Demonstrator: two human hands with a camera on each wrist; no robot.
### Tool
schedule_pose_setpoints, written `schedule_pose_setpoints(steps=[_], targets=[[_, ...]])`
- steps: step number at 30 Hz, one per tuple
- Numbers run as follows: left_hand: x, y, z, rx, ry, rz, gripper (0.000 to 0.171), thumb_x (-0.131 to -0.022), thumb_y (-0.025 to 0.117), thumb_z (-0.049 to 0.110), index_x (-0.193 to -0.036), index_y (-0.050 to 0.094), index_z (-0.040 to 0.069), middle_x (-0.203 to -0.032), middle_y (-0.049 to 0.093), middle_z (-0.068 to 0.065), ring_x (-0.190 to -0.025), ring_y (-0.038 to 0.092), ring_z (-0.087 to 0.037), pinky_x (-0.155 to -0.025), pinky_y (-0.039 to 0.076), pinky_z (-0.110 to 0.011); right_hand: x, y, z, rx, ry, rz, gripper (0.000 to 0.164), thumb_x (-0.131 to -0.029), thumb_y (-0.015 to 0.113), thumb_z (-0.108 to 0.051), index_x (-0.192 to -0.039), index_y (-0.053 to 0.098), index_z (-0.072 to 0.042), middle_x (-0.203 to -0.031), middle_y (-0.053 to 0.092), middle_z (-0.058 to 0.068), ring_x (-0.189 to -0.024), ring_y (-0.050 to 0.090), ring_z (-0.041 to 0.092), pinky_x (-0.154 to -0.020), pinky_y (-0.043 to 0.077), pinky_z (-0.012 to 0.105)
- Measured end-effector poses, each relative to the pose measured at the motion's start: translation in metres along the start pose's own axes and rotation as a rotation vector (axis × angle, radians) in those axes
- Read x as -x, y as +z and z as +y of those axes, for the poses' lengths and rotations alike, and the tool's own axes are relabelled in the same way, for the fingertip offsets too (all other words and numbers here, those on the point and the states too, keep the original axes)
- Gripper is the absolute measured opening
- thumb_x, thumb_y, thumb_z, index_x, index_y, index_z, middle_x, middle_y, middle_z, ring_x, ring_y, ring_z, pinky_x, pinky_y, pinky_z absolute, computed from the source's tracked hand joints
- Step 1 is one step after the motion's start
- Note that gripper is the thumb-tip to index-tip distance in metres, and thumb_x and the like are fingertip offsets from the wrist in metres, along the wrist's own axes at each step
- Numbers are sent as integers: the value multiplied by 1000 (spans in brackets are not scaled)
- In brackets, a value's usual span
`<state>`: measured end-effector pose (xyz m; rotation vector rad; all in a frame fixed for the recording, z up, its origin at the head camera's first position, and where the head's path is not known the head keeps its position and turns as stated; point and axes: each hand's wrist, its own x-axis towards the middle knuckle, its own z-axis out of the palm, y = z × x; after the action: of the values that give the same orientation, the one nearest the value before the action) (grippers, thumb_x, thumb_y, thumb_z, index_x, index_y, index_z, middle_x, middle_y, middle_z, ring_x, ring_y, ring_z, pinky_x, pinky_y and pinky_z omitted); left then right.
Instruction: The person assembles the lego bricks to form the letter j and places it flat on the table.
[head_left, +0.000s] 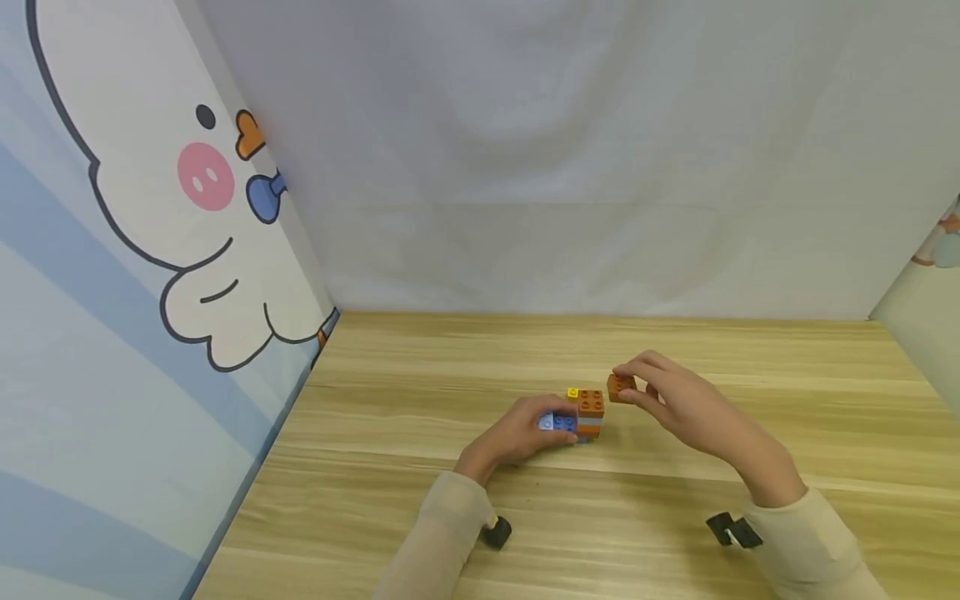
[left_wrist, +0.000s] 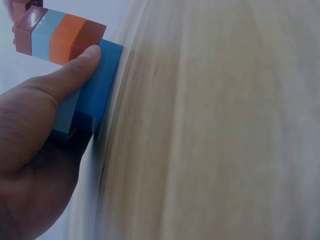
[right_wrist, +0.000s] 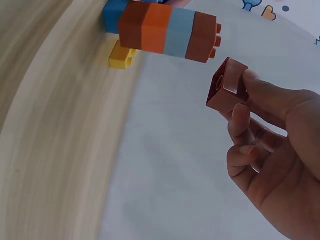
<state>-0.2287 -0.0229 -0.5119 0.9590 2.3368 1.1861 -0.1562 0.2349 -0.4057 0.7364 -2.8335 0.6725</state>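
Note:
A toy brick build point(head_left: 590, 421) stands on the table. Its column, clearest in the right wrist view, runs from brown through orange and a grey-blue brick point(right_wrist: 179, 32) to brown, with studs on top. Under it lies a blue brick point(left_wrist: 102, 82), and lighter blue bricks point(head_left: 562, 422) extend to the left. My left hand point(head_left: 525, 429) grips these blue bricks, thumb along the near side. To the right of the column top, my right hand point(head_left: 686, 408) pinches a brown brick point(right_wrist: 230, 85) between thumb and fingers, its hollow underside partly showing. A small gap separates it from the column.
A yellow brick point(right_wrist: 121, 56) sits low beside the column, on its far side in the head view. The wooden table point(head_left: 360, 517) ends at a pale curtain point(head_left: 600, 250) behind, and a printed cartoon panel point(head_left: 135, 250) borders the left.

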Motion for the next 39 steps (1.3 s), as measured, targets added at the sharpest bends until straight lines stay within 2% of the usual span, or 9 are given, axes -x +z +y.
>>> schedule_pose_setpoints(steps=[12,23,30,39], targets=[[-2,0,-2,-11,29,-9,41,-95,73,33,-134,66,20,-131,69,0,-114,63,-9,-100,52,-26,-17,7,-16,-18,-40,0,27,-100,66,-19,-126,68,-12,-116,67,-2,-86,58,6,-74,53,26],[-3,0,-1,-17,39,-18,42,-96,72,35,-135,66,22,-132,69,2,-114,63,-8,-101,52,-26,-19,12,-20,-34,-35,-29,27,-99,68,-19,-125,69,-10,-113,66,-3,-83,55,5,-69,50,23],[-3,-1,-2,-22,44,-11,42,-95,73,35,-134,66,22,-131,69,3,-115,63,-8,-101,52,-26,-20,18,-19,-54,-51,4,26,-97,70,-18,-122,70,-9,-109,66,-2,-84,57,6,-71,52,23],[-3,0,-5,-12,57,-10,42,-95,73,33,-135,66,23,-129,69,2,-112,63,-6,-99,52,-24,-19,24,-18,-35,-60,47,26,-96,72,-20,-120,73,-11,-108,67,-2,-71,49,-1,-61,45,19]])
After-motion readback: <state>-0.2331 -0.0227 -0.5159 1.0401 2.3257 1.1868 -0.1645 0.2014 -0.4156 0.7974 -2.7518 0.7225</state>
